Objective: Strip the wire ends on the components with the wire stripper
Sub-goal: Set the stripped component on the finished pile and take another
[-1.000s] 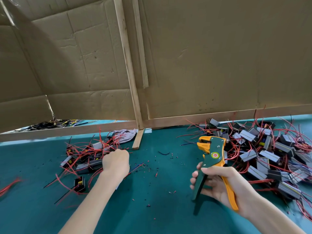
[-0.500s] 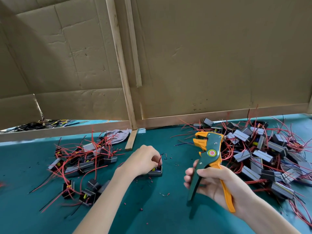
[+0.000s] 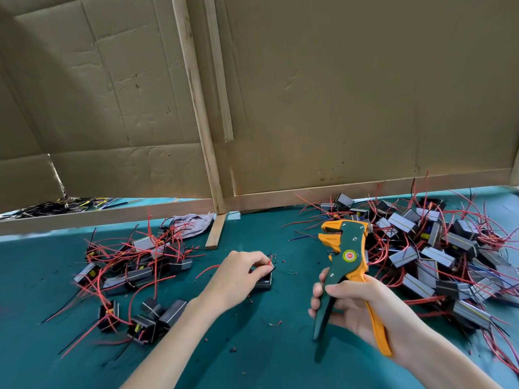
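Observation:
My right hand (image 3: 362,307) grips the handles of a green and orange wire stripper (image 3: 346,255), held upright with its jaws pointing left and nothing in them. My left hand (image 3: 238,275) holds a small dark component (image 3: 264,280) on the teal table, fingers pinching its red and black wire ends. The component sits left of the stripper and apart from it. A pile of components with red wires (image 3: 134,276) lies to the left, and a larger pile (image 3: 438,256) lies to the right, behind the stripper.
A cardboard wall on a wooden frame (image 3: 213,169) closes the back of the teal table (image 3: 252,357). A crumpled cloth (image 3: 191,224) lies by the frame's foot. Small bits of red insulation dot the mat. Black and yellow cables (image 3: 56,206) lie beyond the wall at far left.
My left hand left the left pile and carried one component to the table's middle, where it now pinches the wire ends. The right hand with the stripper stayed roughly in place.

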Motion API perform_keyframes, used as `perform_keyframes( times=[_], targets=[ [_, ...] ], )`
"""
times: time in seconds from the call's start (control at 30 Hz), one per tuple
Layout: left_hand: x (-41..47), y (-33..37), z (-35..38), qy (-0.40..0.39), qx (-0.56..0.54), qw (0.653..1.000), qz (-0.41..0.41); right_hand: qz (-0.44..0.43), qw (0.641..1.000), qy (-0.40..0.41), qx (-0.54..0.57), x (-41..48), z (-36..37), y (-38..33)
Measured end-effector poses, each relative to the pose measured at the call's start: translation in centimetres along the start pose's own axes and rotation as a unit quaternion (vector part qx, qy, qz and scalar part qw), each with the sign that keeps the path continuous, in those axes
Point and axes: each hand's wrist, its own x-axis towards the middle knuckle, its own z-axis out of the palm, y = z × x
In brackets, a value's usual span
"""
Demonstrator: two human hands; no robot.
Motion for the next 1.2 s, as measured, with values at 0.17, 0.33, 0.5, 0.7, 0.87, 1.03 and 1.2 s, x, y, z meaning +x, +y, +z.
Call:
perform_keyframes(
  times=[0.17,0.33,0.5,0.7,0.87,1.03,1.2],
  targets=[
    [-0.5,0.1,1.1,0.074,-0.057,0.996,0.002,0.001,1.0,-0.001,-0.007,0.0,0.0,0.1],
    [-0.5,-0.1,0.8,0.031,-0.035,0.998,0.046,0.005,1.0,0.0,-0.012,-0.1,-0.1,0.2],
    [-0.6,0.2,1.1,0.034,-0.03,0.997,0.067,0.011,1.0,0.0,-0.024,0.0,0.0,0.3],
    [-0.3,2.1,-0.9,0.116,-0.058,0.983,0.129,0.003,0.999,-0.014,-0.048,-0.4,0.4,0.0],
    [-0.6,5.0,-2.3,0.165,-0.153,0.965,0.136,-0.004,0.997,-0.028,-0.073,-0.9,1.2,-0.3],
    [-0.9,5.8,-2.3,0.139,-0.275,0.949,0.067,-0.01,0.997,-0.037,-0.067,-1.3,1.9,-0.3],
    [-0.9,6.0,-3.0,0.101,-0.282,0.952,0.068,-0.01,0.996,-0.052,-0.071,-1.5,2.1,-0.5]
  ],
)
